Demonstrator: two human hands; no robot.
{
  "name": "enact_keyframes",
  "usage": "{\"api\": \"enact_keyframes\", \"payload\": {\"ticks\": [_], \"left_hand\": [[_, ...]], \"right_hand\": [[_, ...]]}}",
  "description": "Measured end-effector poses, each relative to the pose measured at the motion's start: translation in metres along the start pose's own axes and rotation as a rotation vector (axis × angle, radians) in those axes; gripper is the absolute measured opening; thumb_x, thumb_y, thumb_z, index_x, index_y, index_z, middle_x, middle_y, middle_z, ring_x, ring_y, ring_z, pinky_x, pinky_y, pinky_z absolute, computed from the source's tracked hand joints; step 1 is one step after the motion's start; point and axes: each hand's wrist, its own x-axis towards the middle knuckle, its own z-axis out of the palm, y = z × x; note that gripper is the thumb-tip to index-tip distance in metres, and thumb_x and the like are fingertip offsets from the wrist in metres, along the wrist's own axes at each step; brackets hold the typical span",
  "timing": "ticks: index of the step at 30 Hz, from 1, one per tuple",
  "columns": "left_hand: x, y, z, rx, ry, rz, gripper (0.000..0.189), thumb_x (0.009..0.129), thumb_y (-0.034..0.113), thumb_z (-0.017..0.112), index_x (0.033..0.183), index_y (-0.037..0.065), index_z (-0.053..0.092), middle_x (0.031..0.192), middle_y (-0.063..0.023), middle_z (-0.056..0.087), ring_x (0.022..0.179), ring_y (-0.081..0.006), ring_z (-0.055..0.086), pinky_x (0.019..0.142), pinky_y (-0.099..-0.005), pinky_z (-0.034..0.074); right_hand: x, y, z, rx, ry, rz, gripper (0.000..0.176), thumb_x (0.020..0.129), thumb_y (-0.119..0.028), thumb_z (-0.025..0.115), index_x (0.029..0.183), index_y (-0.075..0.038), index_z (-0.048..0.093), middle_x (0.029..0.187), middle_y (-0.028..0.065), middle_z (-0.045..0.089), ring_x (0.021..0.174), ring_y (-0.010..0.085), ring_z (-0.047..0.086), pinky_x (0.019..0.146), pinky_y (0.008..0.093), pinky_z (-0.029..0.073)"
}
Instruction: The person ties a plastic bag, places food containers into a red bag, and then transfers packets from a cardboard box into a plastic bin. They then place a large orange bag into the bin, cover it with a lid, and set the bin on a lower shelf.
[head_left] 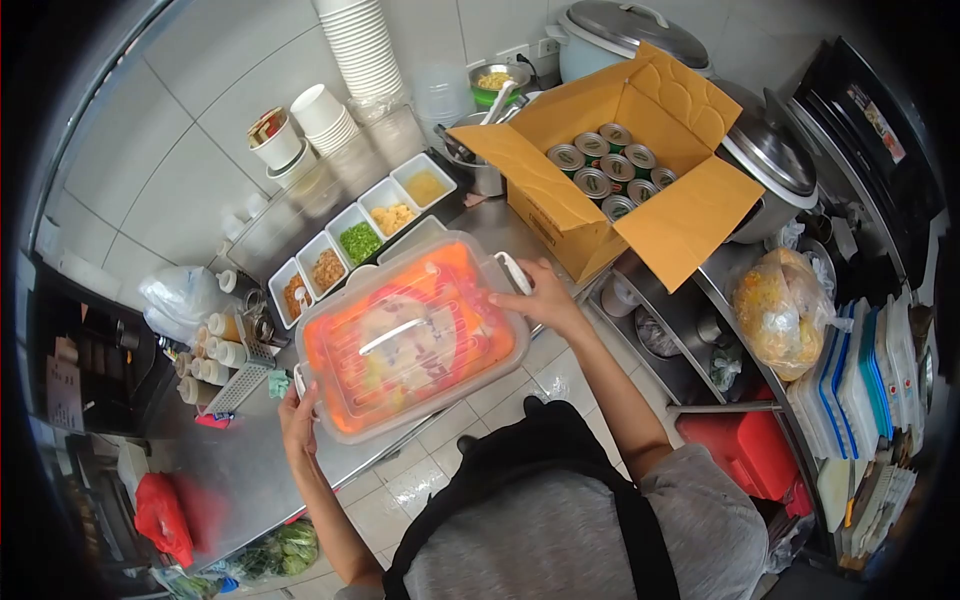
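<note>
Between my two hands is a large food container [410, 335] with a see-through lid and white handles, its inside showing orange and some pale contents. My left hand [298, 415] grips the handle at its left end. At the right end, my right hand [545, 295] is wrapped round the other handle, thumb over the lid. The container is held over the front edge of the steel counter [235, 480]. Just behind it stands a row of white trays with chopped green onion [360, 242], a pale minced topping [393, 217] and other toppings.
An open cardboard box [560, 225] of several cans [592, 182] stands at the right. Behind are stacked paper cups [360, 45] and a rice cooker [630, 35]. Sauce bottles [228, 355] sit in a rack at left. A filled plastic bag [785, 310] rests on the right shelf.
</note>
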Motion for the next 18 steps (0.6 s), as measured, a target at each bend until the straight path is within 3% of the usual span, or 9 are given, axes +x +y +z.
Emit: {"api": "enact_keyframes", "payload": {"ticks": [3,4,7,10,13,16,18], "left_hand": [[-0.004,-0.002,0.009,0.096,0.070,0.152,0.041,0.088,0.018,0.056,0.123,-0.003,0.048,0.107,-0.0059,0.059,0.094,-0.0127,0.054,0.083,-0.0258,0.041],[-0.005,-0.002,0.018,0.102,0.091,0.230,0.040,0.089,0.016,0.054,0.123,-0.004,0.048,0.105,-0.0053,0.059,0.092,-0.0121,0.055,0.081,-0.0249,0.042],[-0.018,0.007,0.037,0.148,0.103,0.285,0.040,0.092,0.018,0.049,0.124,-0.005,0.046,0.105,-0.0055,0.058,0.092,-0.0116,0.053,0.080,-0.0253,0.042],[-0.004,-0.006,0.025,0.297,0.102,0.372,0.037,0.093,0.016,0.045,0.126,-0.003,0.045,0.104,-0.0056,0.058,0.089,-0.0116,0.053,0.078,-0.0256,0.042],[0.001,-0.005,0.018,0.507,0.089,0.292,0.041,0.095,0.020,0.041,0.130,-0.001,0.041,0.116,-0.0095,0.054,0.101,-0.0151,0.051,0.086,-0.0278,0.040],[-0.003,-0.009,0.019,0.346,0.055,0.335,0.046,0.095,0.026,0.039,0.132,-0.002,0.037,0.128,-0.0123,0.046,0.114,-0.0184,0.046,0.096,-0.0308,0.035],[-0.005,-0.008,0.011,-0.014,-0.110,0.160,0.049,0.096,0.030,0.038,0.132,-0.002,0.035,0.132,-0.0127,0.041,0.120,-0.0206,0.041,0.100,-0.0326,0.032]], "right_hand": [[0.004,0.018,0.016,-0.031,-0.058,-0.063,0.058,0.068,-0.035,0.072,0.109,0.003,0.057,0.093,0.0186,0.047,0.093,0.0329,0.051,0.079,0.0362,0.045],[-0.002,0.017,0.022,-0.075,0.055,-0.249,0.050,0.075,-0.028,0.065,0.112,0.003,0.053,0.098,0.0256,0.051,0.094,0.0384,0.053,0.082,0.0384,0.045],[-0.007,0.009,0.038,0.088,0.094,-0.160,0.052,0.082,-0.028,0.058,0.120,0.004,0.045,0.102,0.0312,0.055,0.096,0.0410,0.056,0.084,0.0408,0.044],[-0.010,-0.010,0.028,0.052,-0.015,0.013,0.053,0.085,-0.025,0.052,0.126,0.005,0.037,0.102,0.0337,0.055,0.096,0.0440,0.056,0.084,0.0449,0.044],[-0.014,-0.018,0.023,-0.029,0.019,0.010,0.054,0.085,-0.027,0.051,0.126,0.005,0.038,0.099,0.0322,0.057,0.092,0.0431,0.057,0.082,0.0444,0.045],[-0.016,-0.006,0.027,0.032,0.104,-0.083,0.050,0.081,-0.027,0.054,0.119,0.005,0.046,0.097,0.0285,0.059,0.091,0.0409,0.058,0.080,0.0427,0.046],[-0.014,-0.003,0.030,0.016,0.115,-0.014,0.047,0.079,-0.028,0.056,0.112,0.005,0.050,0.095,0.0269,0.060,0.089,0.0393,0.059,0.078,0.0415,0.047]]}}
